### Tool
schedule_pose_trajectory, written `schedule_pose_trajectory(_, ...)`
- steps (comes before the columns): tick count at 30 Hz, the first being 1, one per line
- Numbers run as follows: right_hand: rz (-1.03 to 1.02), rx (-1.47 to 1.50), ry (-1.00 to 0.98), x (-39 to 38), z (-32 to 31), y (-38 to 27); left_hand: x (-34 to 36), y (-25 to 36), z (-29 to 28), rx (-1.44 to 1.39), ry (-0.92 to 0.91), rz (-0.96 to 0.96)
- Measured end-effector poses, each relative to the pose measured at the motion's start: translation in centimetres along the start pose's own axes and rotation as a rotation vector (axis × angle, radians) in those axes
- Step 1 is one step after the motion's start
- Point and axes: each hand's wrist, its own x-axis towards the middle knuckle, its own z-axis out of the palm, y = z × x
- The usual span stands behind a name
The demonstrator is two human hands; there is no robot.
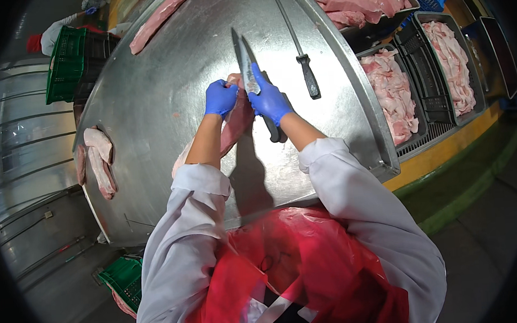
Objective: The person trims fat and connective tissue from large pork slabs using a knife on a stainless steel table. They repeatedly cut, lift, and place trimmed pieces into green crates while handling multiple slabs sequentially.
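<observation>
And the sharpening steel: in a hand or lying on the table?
Lying on the metal table. The left hand holds meat, the right hand a knife; the sharpening steel touches neither.

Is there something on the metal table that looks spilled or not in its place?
One oddity: a tiny pink speck, perhaps a meat scrap, lies alone on the metal table, left of the left hand, apart from the larger meat pieces.
</observation>
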Motion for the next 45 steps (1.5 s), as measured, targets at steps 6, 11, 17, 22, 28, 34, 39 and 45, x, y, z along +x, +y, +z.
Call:
schedule_pose_trajectory(6, -0.032, -0.261, -0.243, -6.2, -1.0, 1.6, -0.8, 0.9, -0.3, -0.120, 0.070, 0.026)
schedule_pose_trajectory(11, -0.050, -0.309, -0.185, -1.2, 0.5, -0.6, -1.1, 2.0, -0.3, 0.015, 0.060, 0.143)
schedule_pose_trajectory(17, -0.114, -0.308, -0.305, -6.7, -0.5, 1.8, -1.1, 3.7, -3.6, -0.226, -0.003, -0.076)
schedule_pose_trajectory(22, 0.040, -0.229, -0.319, 0.7, 1.6, -0.5, -0.3, 4.3, -3.7, -0.189, -0.173, 0.031)
schedule_pose_trajectory(28, -0.215, -0.218, -0.330, -7.4, 1.7, 2.9, 1.5, 2.7, -6.0, -0.290, -0.128, -0.018)
schedule_pose_trajectory(34, -0.017, -0.275, -0.311, 0.3, 5.5, 1.5, 1.6, 4.7, -6.2, -0.341, -0.300, -0.009)
schedule_pose_trajectory(39, -0.078, -0.300, -0.448, -10.8, 4.3, 4.5, 1.7, 4.1, -8.5, -0.464, -0.268, -0.084)
schedule_pose_trajectory(45, -0.104, -0.360, -0.356, -3.9, 7.5, 1.5, 1.8, 5.0, -8.8, -0.459, -0.307, -0.036)
